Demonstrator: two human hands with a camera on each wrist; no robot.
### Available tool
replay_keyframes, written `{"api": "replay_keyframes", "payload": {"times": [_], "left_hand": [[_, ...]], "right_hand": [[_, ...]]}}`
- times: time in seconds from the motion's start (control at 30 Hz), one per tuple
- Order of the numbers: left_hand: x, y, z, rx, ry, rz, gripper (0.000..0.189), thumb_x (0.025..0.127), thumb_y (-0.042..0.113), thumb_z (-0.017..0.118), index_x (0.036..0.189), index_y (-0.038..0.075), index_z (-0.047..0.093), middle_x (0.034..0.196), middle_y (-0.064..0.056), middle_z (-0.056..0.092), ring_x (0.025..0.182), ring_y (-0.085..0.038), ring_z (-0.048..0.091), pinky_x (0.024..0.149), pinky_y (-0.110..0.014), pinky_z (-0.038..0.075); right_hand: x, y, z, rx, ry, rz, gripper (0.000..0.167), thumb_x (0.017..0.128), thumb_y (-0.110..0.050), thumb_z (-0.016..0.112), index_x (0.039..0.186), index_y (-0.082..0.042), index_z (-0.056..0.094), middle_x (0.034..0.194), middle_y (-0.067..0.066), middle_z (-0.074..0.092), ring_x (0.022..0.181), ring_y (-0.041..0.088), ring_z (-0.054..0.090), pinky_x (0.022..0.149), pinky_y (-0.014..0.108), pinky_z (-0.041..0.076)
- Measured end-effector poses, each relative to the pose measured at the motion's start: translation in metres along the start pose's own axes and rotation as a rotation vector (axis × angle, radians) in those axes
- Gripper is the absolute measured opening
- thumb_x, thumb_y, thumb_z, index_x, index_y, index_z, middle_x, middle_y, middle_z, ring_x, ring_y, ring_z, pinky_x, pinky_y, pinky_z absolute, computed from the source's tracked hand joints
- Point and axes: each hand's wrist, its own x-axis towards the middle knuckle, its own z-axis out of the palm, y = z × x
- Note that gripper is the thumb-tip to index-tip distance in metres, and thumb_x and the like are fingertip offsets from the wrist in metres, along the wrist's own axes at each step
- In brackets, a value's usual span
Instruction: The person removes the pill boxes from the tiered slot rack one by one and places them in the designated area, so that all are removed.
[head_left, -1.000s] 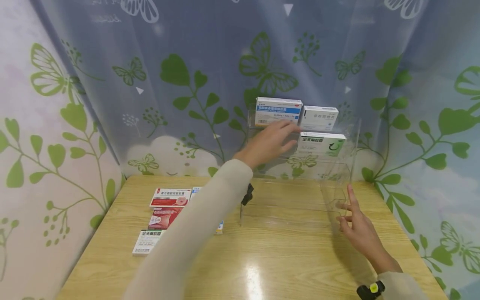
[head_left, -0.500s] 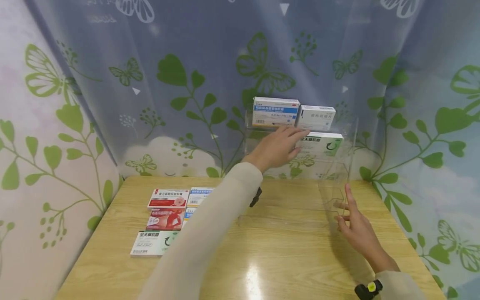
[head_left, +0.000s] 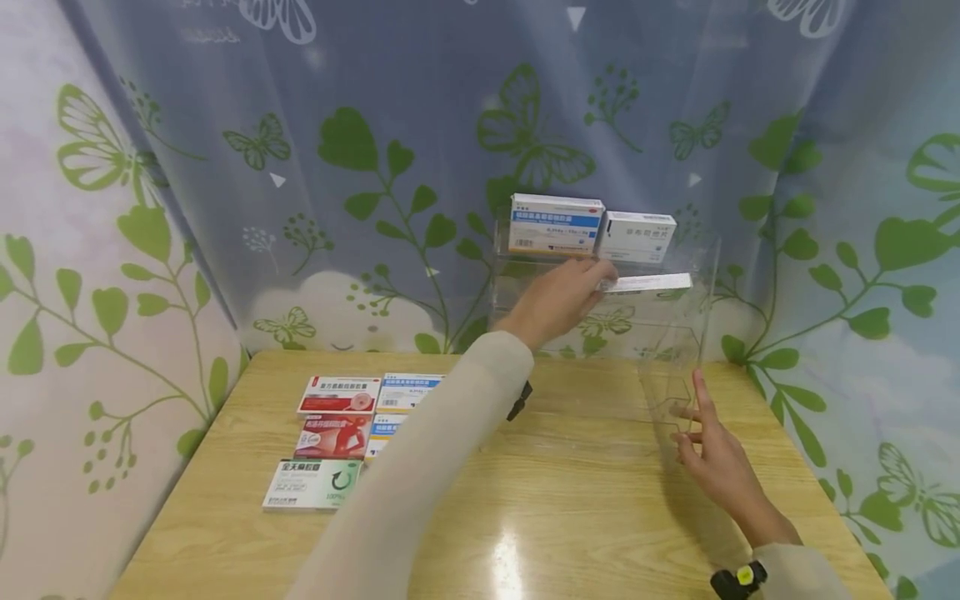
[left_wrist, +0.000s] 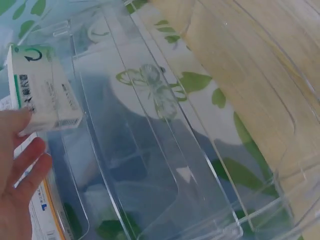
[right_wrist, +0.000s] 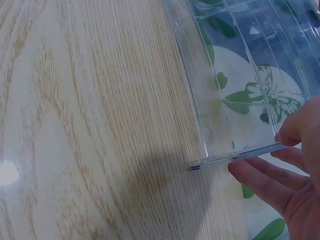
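My left hand [head_left: 562,296] pinches the left end of a white and green medicine box [left_wrist: 45,92] on the second tier of a clear acrylic display rack [head_left: 585,433]. In the head view that box shows mainly its white narrow side, its face turned out of sight. The left wrist view has the thumb on its printed face. Just above, on the top tier, stand a blue and white medicine box [head_left: 555,225] and a white medicine box [head_left: 637,237]. My right hand [head_left: 720,458] grips the rack's right side panel between thumb and fingers, low near the table.
Left on the wooden table [head_left: 480,533] lie several more medicine boxes in rows: a red and white box [head_left: 340,395], a red box [head_left: 330,437], a green and white box [head_left: 311,485] and blue and white boxes [head_left: 408,392]. A patterned curtain [head_left: 420,167] hangs close behind the rack.
My left hand has come down from the top tier to the green and white box and taken hold of its end. The box has tipped, hiding its face. My right hand stays put.
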Motion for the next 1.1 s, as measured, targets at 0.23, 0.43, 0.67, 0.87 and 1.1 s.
{"api": "replay_keyframes", "payload": {"times": [0.23,0.43,0.67,0.87,1.1], "left_hand": [[-0.008,-0.001,-0.021,-0.119,0.151,0.012,0.034,0.115,0.015,0.056,0.149,0.013,0.06,0.147,-0.002,0.069,0.13,-0.016,0.067,0.115,-0.023,0.051],[-0.034,-0.016,-0.054,-0.221,0.178,-0.005,0.034,0.115,0.016,0.057,0.148,0.011,0.063,0.144,-0.005,0.07,0.119,-0.016,0.071,0.107,-0.024,0.057],[-0.086,-0.042,-0.093,-0.291,0.114,-0.052,0.032,0.112,0.012,0.061,0.143,0.009,0.067,0.142,-0.007,0.072,0.114,-0.018,0.073,0.103,-0.029,0.06],[-0.136,-0.059,-0.12,-0.281,0.018,-0.108,0.031,0.112,0.013,0.062,0.142,0.009,0.068,0.138,-0.007,0.073,0.115,-0.02,0.072,0.104,-0.037,0.062],[-0.195,-0.08,-0.126,-0.29,-0.087,-0.18,0.033,0.111,0.016,0.065,0.142,0.008,0.069,0.14,-0.009,0.073,0.117,-0.024,0.073,0.104,-0.044,0.063]], "right_hand": [[0.001,-0.002,-0.001,0.0,-0.003,-0.004,0.104,0.102,0.009,0.061,0.177,-0.02,-0.007,0.139,0.042,0.058,0.098,0.052,0.077,0.06,0.023,0.06],[0.0,0.0,-0.004,-0.001,-0.009,0.006,0.105,0.103,0.008,0.061,0.176,-0.022,-0.008,0.14,0.04,0.059,0.099,0.051,0.077,0.061,0.022,0.06],[-0.001,0.001,-0.005,0.002,-0.002,0.004,0.106,0.102,0.007,0.061,0.176,-0.022,-0.008,0.139,0.038,0.061,0.098,0.05,0.078,0.061,0.022,0.06],[-0.001,0.001,-0.004,0.016,-0.003,0.0,0.106,0.102,0.008,0.062,0.176,-0.021,-0.008,0.138,0.039,0.06,0.097,0.051,0.078,0.061,0.021,0.06],[-0.001,0.0,0.001,0.018,-0.01,0.01,0.106,0.102,0.008,0.062,0.176,-0.021,-0.008,0.138,0.041,0.059,0.098,0.051,0.078,0.061,0.021,0.06]]}}
